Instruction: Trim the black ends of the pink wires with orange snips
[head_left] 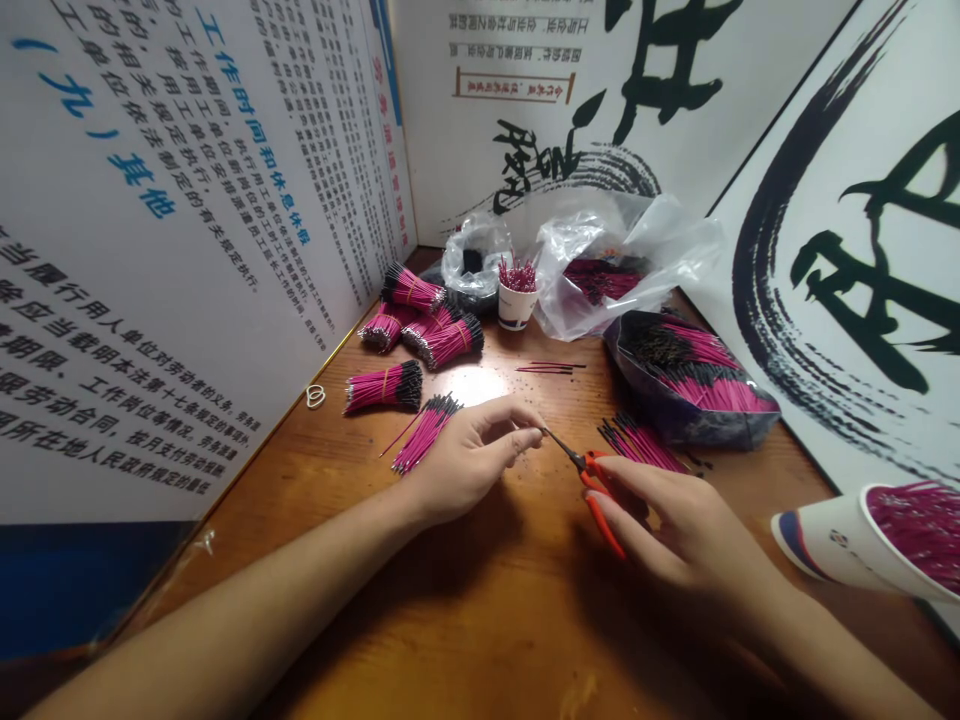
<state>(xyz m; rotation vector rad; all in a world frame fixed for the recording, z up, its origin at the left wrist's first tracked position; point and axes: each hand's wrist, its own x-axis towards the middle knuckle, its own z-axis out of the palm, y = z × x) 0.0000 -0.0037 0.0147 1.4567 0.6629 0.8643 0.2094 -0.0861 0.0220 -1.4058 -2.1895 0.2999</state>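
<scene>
My right hand [675,510] is closed around the orange handles of a small pair of scissors [598,485], whose dark, narrow blades point left. At the blade tip, my left hand [472,450] has its thumb and forefinger pinched together; what lies between them is too small to make out. A loose pile of pink wires with black ends [420,440] lies just beyond the left hand, partly covered by it. Past the scissors is another loose pile of pink wires [641,440]. Tiny dark scraps dot the wooden table [480,620] around the fingertips.
Banded wire bundles [384,387] lie at the back left. Behind are a paper cup of wires [517,295] and a clear plastic bag [581,300]. A dark bag full of wires [694,385] sits right. A tilted paper cup [825,535] is near the right edge. Printed panels [150,300] enclose the table.
</scene>
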